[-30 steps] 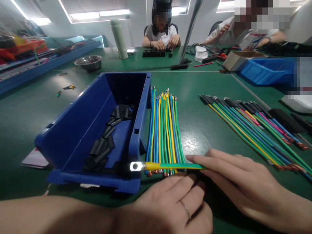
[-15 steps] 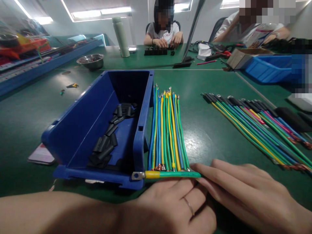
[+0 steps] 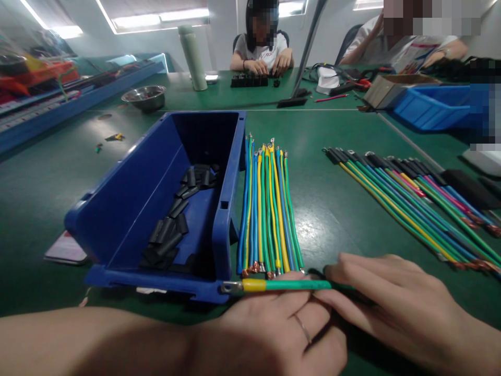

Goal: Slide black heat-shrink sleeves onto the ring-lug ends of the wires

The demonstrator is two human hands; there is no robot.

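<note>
The green cable point(image 3: 297, 285) runs above the left hand point(image 3: 285, 324), whose grip I can't judge, its end pinched by the right hand point(image 3: 395, 303), near the blue bin point(image 3: 117, 180): end-work, seemingly, calling next for steadiness.

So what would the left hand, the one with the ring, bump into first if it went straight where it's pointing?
Most likely the right hand, whose fingers are just ahead of the left hand. They may even be touching; depth is unclear here.
</note>
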